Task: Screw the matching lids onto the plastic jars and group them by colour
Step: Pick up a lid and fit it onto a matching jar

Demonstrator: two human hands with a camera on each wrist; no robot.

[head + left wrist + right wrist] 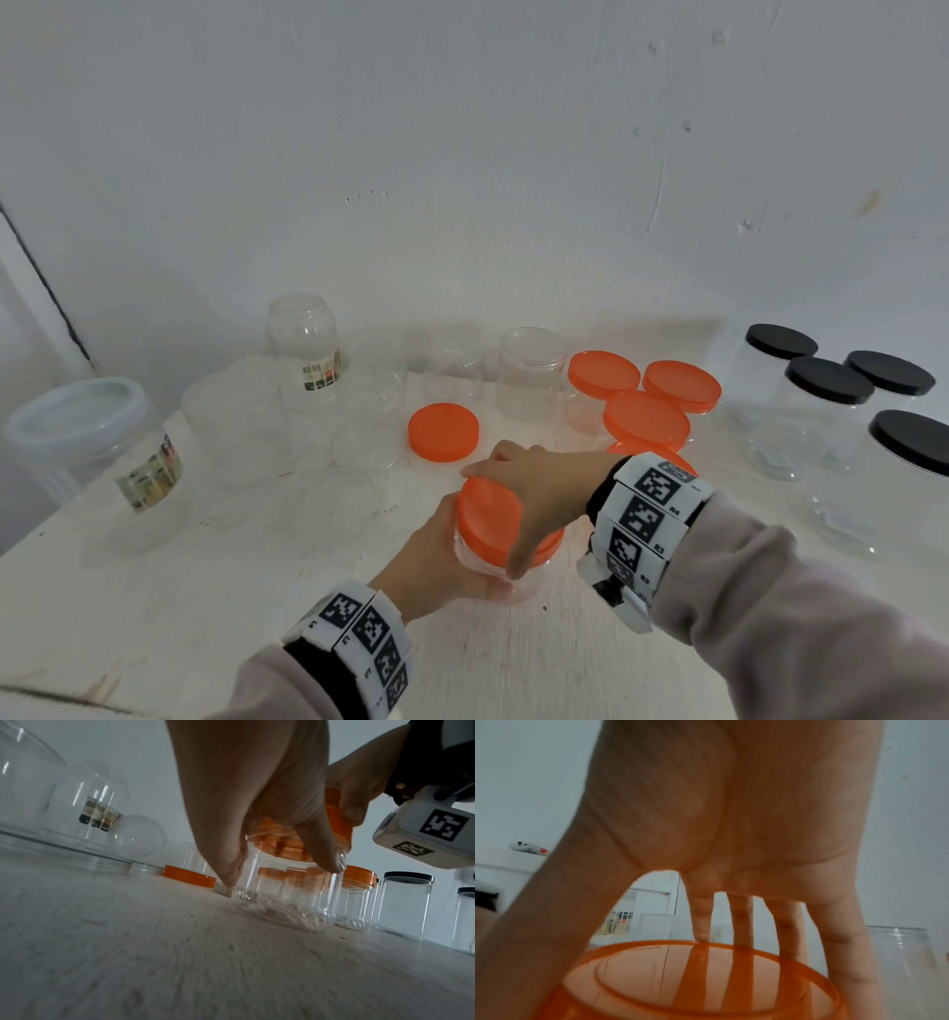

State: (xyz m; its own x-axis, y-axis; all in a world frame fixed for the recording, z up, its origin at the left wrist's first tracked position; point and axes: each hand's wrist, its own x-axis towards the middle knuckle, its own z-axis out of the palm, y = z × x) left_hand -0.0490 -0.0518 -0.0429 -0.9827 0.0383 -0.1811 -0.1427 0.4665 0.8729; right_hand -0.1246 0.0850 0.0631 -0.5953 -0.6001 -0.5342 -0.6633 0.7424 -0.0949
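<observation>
A clear ribbed plastic jar [524, 578] [285, 894] stands on the white table near its front middle. My left hand [436, 560] [257, 805] grips the jar's body from the left, fingers curled round it. An orange lid [488, 519] [700, 981] sits on the jar's mouth. My right hand [539, 488] [731, 841] reaches over from the right and grips the lid's rim with thumb and fingers. A loose orange lid [443, 431] lies flat just behind the jar.
Several orange-lidded jars [647, 416] cluster behind my right wrist. Black-lidded jars [829, 383] stand at the right. Open clear jars [531, 370] and a labelled jar [308, 354] line the back; a large jar with a pale lid [87, 437] is at far left.
</observation>
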